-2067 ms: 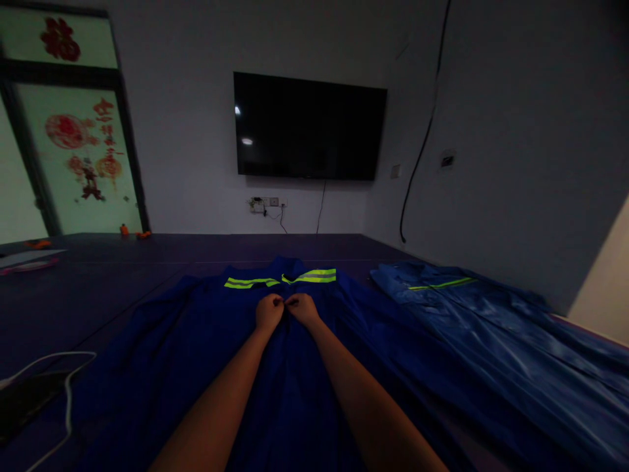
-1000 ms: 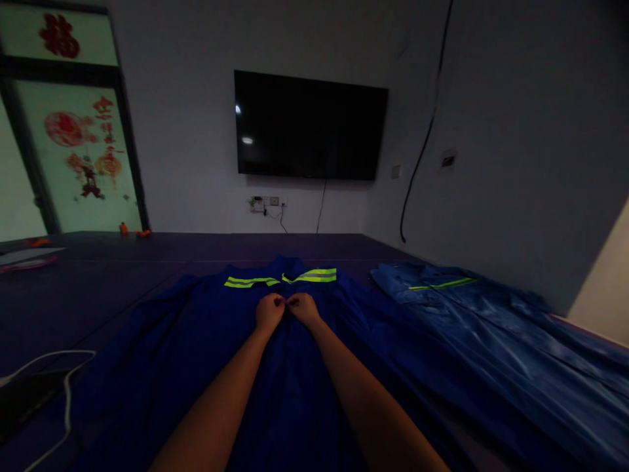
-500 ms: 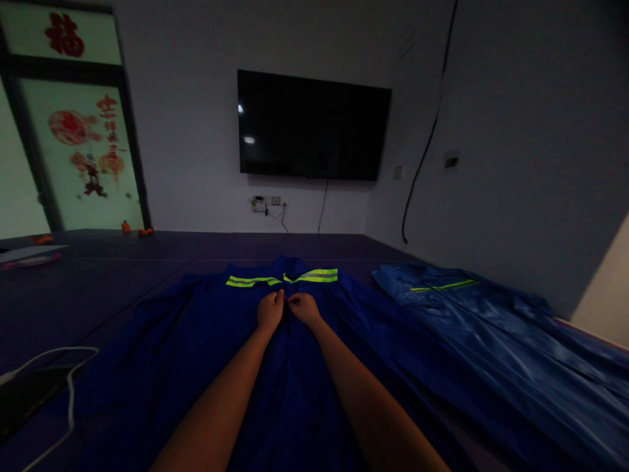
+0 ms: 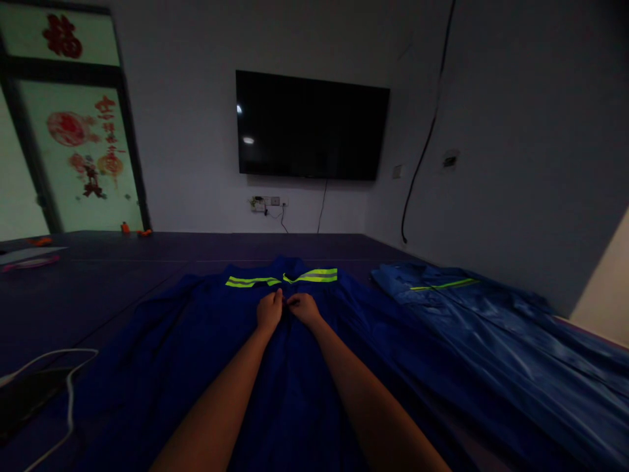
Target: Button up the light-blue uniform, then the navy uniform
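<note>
A dark blue work jacket (image 4: 206,354) lies spread out in front of me, its collar end far from me. Yellow-green reflective strips (image 4: 314,275) with a grey band cross its chest on both sides of the front opening. Just below the strips, my left hand (image 4: 269,311) is closed in a pinch on the jacket's front edge. Close beside it, my right hand (image 4: 303,308) also pinches the front edge, fingertips nearly meeting the left ones. Any button or fastener between the fingers is too small and dark to make out.
At the right lies a second, lighter blue garment (image 4: 481,321) with a yellow-green strip. A white cable (image 4: 71,393) loops over a dark flat object (image 4: 32,400) at the left. Small orange things (image 4: 125,227) sit by the door. A television (image 4: 312,128) hangs on the far wall.
Both hands stay at the same spot on the jacket front, with only slight finger movement. The view has shifted very slightly.
</note>
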Motion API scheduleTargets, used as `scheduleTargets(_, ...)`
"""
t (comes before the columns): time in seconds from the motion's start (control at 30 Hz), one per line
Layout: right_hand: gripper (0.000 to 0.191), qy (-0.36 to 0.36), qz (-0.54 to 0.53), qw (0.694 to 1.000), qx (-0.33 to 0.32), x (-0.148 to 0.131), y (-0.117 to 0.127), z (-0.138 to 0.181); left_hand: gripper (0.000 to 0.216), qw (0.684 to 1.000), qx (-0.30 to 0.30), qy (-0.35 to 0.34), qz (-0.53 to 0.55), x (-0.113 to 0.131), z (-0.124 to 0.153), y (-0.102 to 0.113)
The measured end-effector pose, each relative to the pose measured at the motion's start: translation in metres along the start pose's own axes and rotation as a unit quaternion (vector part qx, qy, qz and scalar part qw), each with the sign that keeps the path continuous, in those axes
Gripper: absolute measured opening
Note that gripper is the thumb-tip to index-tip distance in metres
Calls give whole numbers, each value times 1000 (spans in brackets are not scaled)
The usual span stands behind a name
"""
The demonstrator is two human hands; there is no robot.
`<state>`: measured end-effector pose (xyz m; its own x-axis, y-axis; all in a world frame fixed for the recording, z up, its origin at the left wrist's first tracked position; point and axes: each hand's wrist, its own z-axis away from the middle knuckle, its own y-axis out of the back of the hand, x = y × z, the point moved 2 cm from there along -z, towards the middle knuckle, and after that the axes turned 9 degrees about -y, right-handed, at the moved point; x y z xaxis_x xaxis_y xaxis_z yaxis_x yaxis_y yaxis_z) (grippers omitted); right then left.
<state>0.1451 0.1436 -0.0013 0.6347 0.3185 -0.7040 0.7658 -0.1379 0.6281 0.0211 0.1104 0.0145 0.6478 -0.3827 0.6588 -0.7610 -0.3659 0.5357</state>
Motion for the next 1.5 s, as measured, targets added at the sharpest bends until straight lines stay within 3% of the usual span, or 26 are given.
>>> scheduleTargets(1.0, 23, 8, 34, 999, 17, -9, 4, 6, 48, 999, -19, 15, -38, 6, 1, 3)
scheduleTargets(1.5, 23, 2, 34, 999, 11, -8, 4, 5, 30, 995, -28, -1, -94, 6, 1, 2)
